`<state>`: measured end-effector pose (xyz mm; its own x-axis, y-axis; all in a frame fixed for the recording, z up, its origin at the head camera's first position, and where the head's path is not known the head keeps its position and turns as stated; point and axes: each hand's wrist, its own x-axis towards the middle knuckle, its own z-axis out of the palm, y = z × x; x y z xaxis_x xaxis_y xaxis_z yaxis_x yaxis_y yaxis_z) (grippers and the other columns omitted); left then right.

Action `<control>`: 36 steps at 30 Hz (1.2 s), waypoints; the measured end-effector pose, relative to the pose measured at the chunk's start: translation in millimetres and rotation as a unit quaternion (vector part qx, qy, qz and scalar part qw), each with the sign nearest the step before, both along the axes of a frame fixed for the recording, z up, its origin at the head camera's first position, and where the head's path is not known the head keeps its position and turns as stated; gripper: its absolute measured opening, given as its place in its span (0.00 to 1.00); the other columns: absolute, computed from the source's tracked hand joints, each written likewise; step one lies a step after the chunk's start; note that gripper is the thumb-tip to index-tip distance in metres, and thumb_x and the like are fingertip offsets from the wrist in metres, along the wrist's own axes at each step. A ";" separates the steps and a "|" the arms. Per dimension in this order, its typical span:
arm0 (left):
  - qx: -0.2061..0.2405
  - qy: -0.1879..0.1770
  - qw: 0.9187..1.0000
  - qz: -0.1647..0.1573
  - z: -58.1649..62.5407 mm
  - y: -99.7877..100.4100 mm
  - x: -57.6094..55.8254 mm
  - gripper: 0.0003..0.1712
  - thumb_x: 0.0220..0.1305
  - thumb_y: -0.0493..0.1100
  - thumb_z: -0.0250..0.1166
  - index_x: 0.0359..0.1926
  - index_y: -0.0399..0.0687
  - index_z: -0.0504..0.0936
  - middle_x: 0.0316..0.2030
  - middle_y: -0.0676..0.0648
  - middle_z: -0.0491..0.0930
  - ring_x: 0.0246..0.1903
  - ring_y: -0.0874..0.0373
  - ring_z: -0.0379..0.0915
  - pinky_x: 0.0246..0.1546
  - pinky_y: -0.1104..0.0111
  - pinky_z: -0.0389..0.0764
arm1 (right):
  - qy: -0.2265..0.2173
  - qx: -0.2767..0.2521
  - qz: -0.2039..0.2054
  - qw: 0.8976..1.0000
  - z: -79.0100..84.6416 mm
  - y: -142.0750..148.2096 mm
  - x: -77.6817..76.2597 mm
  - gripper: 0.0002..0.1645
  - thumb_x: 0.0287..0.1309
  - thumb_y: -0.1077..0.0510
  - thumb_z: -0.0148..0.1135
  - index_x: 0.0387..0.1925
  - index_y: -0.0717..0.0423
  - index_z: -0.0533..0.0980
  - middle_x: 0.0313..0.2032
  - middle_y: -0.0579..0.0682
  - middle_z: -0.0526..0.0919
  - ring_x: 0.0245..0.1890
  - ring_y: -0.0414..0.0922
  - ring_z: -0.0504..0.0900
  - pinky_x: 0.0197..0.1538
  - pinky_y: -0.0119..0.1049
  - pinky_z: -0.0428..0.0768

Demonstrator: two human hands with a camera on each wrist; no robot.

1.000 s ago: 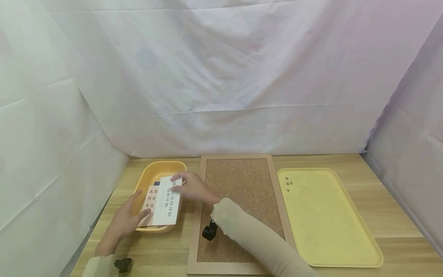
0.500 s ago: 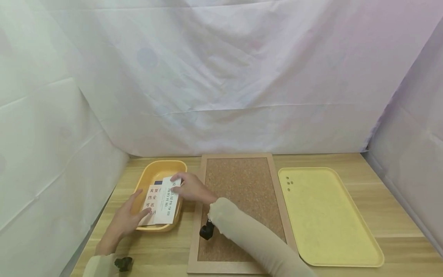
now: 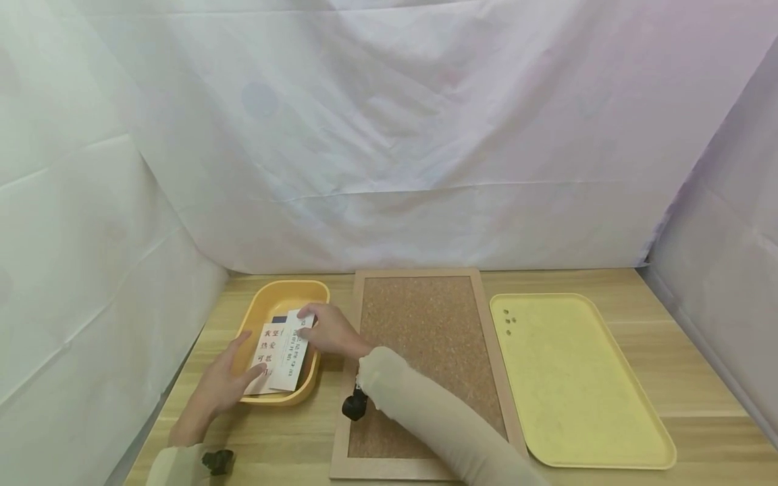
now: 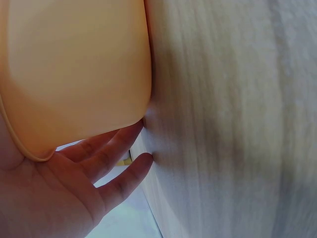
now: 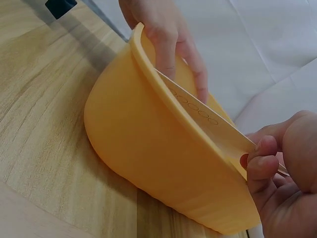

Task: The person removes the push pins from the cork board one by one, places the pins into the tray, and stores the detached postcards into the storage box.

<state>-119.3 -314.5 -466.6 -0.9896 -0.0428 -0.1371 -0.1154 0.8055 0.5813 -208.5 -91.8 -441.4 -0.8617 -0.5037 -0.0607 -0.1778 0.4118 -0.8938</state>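
Note:
A yellow plastic basin (image 3: 267,297) stands on the left of the table, with several printed cards in it. My right hand (image 3: 331,331) pinches the upper right edge of a white card (image 3: 290,358) printed with dark characters. That card is tilted, its right side raised; its underside (image 5: 198,110) shows a row of rings in the right wrist view. Beneath it lies a card with red characters (image 3: 264,347), and a dark blue edge (image 3: 279,319) peeks out behind. My left hand (image 3: 219,385) straddles the basin's rim, thumb over the red-lettered card, fingers (image 4: 126,183) along the outside wall.
A wood-framed corkboard (image 3: 425,331) lies to the right of the basin, under my right forearm. Farther right is a yellow tray (image 3: 583,385) with several small round pieces (image 3: 508,320) near its top left corner. White cloth (image 3: 389,135) hangs behind the table.
My right hand has shifted slightly left, and the white card has tilted steeper, looking narrower and uncovering more of the red-lettered card. The left hand stays in place.

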 end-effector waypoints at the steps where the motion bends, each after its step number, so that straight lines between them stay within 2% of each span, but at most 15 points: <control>1: 0.001 0.000 1.000 -0.001 0.4 0.4 0.3 0.48 0.61 0.61 0.59 0.73 0.50 0.46 0.68 0.29 0.49 0.65 0.28 0.45 0.59 0.35 0.52 | 0.001 0.002 -0.001 1.000 -0.7 -0.6 0.1 0.18 0.57 0.58 0.63 0.50 0.54 0.75 0.30 0.43 0.76 0.16 0.38 0.76 0.18 0.28 0.78; 6: 0.003 0.004 1.000 -0.003 0.8 0.6 0.7 0.48 0.61 0.62 0.59 0.73 0.49 0.47 0.68 0.29 0.50 0.64 0.28 0.46 0.58 0.34 0.53 | -0.001 0.008 -0.003 1.000 -1.6 -1.9 1.3 0.18 0.57 0.58 0.63 0.50 0.54 0.75 0.29 0.44 0.76 0.16 0.38 0.76 0.18 0.28 0.78; 11: 0.001 0.003 1.000 -0.003 0.4 -0.3 0.5 0.48 0.61 0.61 0.59 0.73 0.50 0.46 0.69 0.30 0.49 0.64 0.28 0.46 0.58 0.34 0.53 | 0.012 0.009 0.000 1.000 0.2 -4.0 2.0 0.18 0.57 0.58 0.62 0.50 0.55 0.76 0.34 0.45 0.78 0.19 0.36 0.77 0.21 0.27 0.78; 19: 0.004 0.008 1.000 -0.003 0.6 -0.3 0.6 0.47 0.61 0.60 0.59 0.72 0.49 0.47 0.68 0.30 0.50 0.64 0.28 0.46 0.58 0.34 0.53 | 0.045 0.027 0.003 0.999 -2.6 -6.0 1.0 0.17 0.56 0.58 0.63 0.48 0.55 0.77 0.45 0.45 0.79 0.33 0.34 0.75 0.36 0.23 0.75; 26: 0.003 -0.002 1.000 -0.001 -2.1 -1.8 -0.8 0.47 0.61 0.61 0.58 0.73 0.51 0.46 0.69 0.30 0.49 0.64 0.28 0.46 0.58 0.34 0.53 | 0.035 0.030 0.005 0.999 -2.7 -6.1 1.6 0.18 0.56 0.57 0.63 0.49 0.55 0.76 0.37 0.43 0.79 0.29 0.35 0.75 0.32 0.25 0.75; 36: 0.009 0.002 1.000 -0.003 -2.6 -2.1 -0.2 0.47 0.62 0.60 0.58 0.73 0.50 0.46 0.69 0.30 0.49 0.64 0.27 0.46 0.58 0.34 0.53 | 0.040 0.027 0.003 0.999 -1.8 -5.5 2.5 0.18 0.57 0.56 0.62 0.49 0.56 0.76 0.32 0.43 0.77 0.28 0.36 0.74 0.29 0.26 0.75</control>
<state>-119.5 -316.6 -469.3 -0.9903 -0.0343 -0.1345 -0.1084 0.7962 0.5953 -206.0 -97.3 -443.2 -0.8616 -0.5073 -0.0191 -0.2509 0.4582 -0.8527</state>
